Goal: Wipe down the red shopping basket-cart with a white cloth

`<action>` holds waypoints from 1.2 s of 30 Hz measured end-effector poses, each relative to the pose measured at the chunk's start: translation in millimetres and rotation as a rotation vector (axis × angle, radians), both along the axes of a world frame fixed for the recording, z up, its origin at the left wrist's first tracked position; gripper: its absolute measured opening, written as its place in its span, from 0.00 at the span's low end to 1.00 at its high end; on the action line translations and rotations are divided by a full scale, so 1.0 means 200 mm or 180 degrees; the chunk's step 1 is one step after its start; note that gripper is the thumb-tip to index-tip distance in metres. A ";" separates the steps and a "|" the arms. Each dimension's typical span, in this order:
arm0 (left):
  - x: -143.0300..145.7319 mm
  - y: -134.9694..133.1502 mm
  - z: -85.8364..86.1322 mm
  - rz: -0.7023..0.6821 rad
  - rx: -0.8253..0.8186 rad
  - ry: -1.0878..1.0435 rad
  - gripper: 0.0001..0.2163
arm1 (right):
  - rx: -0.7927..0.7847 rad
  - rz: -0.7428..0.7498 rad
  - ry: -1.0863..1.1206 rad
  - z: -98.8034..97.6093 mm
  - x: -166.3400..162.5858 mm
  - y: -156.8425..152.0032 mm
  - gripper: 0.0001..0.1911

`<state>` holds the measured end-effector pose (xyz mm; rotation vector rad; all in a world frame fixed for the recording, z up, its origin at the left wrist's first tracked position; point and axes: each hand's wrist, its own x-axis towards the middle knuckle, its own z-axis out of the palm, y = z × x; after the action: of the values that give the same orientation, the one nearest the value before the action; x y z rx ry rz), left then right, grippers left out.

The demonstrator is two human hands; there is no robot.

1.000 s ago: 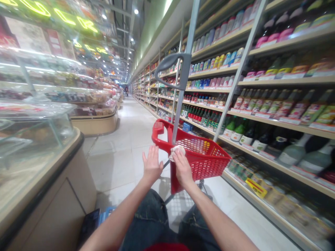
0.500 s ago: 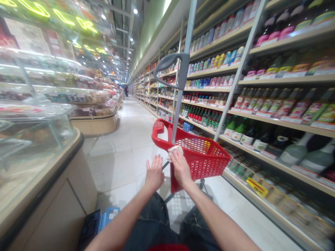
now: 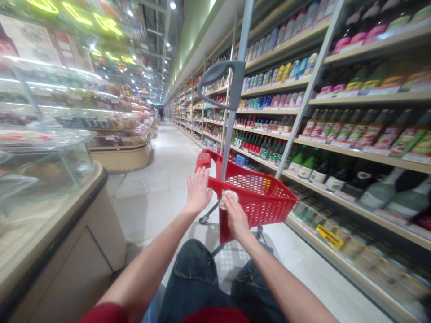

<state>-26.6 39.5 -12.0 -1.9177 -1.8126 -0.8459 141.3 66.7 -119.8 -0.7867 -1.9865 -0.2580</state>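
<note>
A red plastic shopping basket cart [image 3: 266, 206] with perforated sides stands before my knees, on thin legs with casters. My right hand [image 3: 237, 218] is closed on a crumpled white cloth [image 3: 228, 199] and presses it against the basket's near outer wall, below the rim. My left hand [image 3: 198, 189] has its fingers stretched out, close to the basket's left corner by the red handle part [image 3: 203, 159]; whether it touches is hard to tell. A grey upright pole with a grey loop handle [image 3: 237, 85] rises beside the basket.
Shelves [image 3: 357, 157] full of bottles and cans line the right side, close to the basket. On the left stands a glass-topped display counter [image 3: 63, 157] with a rounded edge. A tiled aisle [image 3: 161, 152] runs ahead, with a person [image 3: 161, 114] far off.
My left hand has moved up and forward toward the basket's left corner. My right hand has shifted slightly down and right with the cloth along the wall.
</note>
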 end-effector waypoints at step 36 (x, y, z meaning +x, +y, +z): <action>0.14 0.07 0.05 0.0149 0.0322 0.0017 0.11 | -0.1178 -0.0171 0.0982 0.23 -0.11 0.18 0.30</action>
<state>1.8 53.6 -1.3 -1.8065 -1.7697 -0.8982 119.6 103.5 -72.9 -1.0465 -1.7402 0.1986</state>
